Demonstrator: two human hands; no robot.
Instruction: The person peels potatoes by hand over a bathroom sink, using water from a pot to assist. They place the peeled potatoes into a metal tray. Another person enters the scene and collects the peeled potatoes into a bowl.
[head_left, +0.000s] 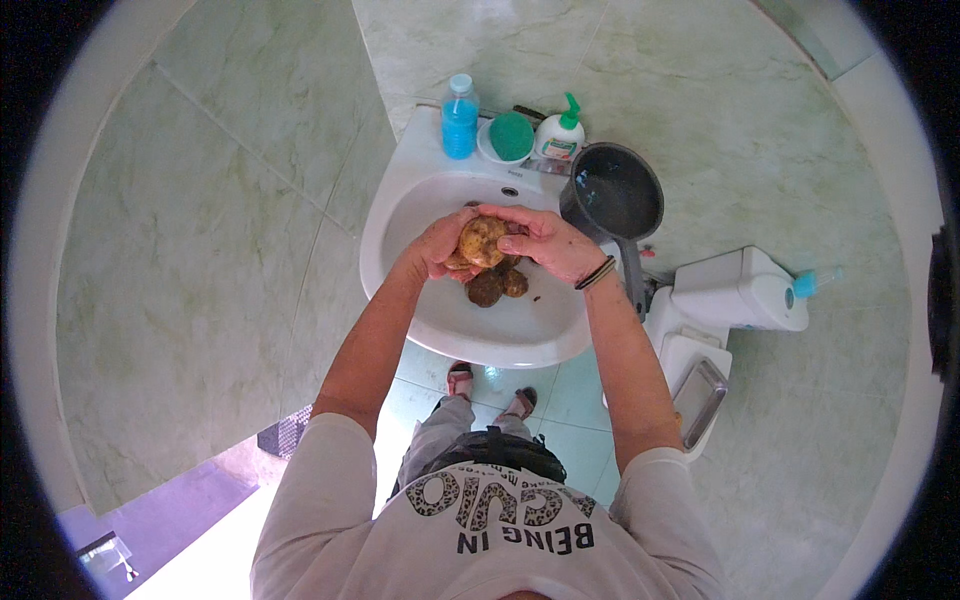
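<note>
Between my two hands is a wet, yellow-brown potato (482, 241), held above the basin of a white washbasin (480, 349). My left hand (442, 244) cups it from the left and below. From the other side, my right hand (551, 244) grips it with the thumb across its front and the fingers over its top. Several darker, dirt-covered potatoes (485, 289) lie in the basin under my hands, and my fingers partly hide some of them. A small dark speck (537, 298) sits on the basin to their right.
Along the back ledge stand a bottle of blue liquid (460, 120), a green scrubber (512, 137) on a white dish and a pump bottle (561, 135). A dark saucepan (613, 191) rests at the right rim. Farther right, a metal tray (701, 401) lies on the toilet lid.
</note>
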